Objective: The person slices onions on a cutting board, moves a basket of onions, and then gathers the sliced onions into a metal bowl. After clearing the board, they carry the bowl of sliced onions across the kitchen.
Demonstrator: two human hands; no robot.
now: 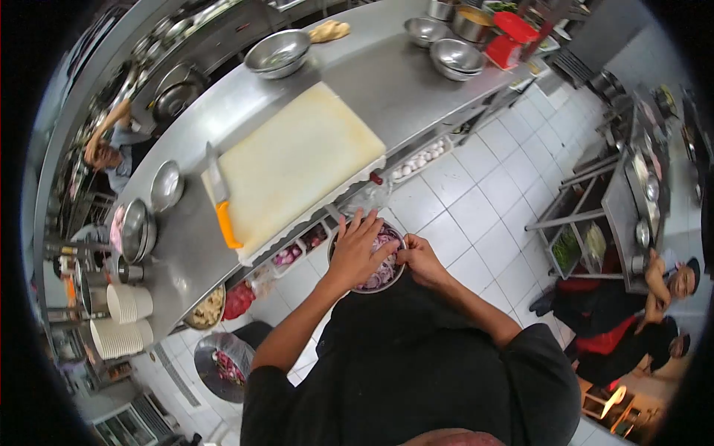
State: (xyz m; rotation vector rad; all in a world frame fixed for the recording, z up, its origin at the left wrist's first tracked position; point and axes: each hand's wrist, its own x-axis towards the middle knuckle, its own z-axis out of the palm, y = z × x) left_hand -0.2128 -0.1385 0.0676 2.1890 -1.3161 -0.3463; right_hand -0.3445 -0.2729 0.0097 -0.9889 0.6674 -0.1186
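Observation:
A metal bowl (386,288) of sliced red onion (381,273) is held in front of my body, just off the counter's edge. My left hand (358,251) lies over the onion with its fingers spread, across the bowl's left part. At the bowl's right rim, my right hand (422,260) has its fingers closed on the edge. Beyond the bowl, a large white cutting board (297,163) rests on the steel counter. A knife with an orange handle (227,223) lies along the board's left edge.
Metal bowls (279,53) and a red scale (507,44) stand on the counter (372,74). Stacked white containers (119,334) are at the left. A bin (219,368) with onion scraps is on the floor. Two people (625,327) are at the right, another (119,152) at the left.

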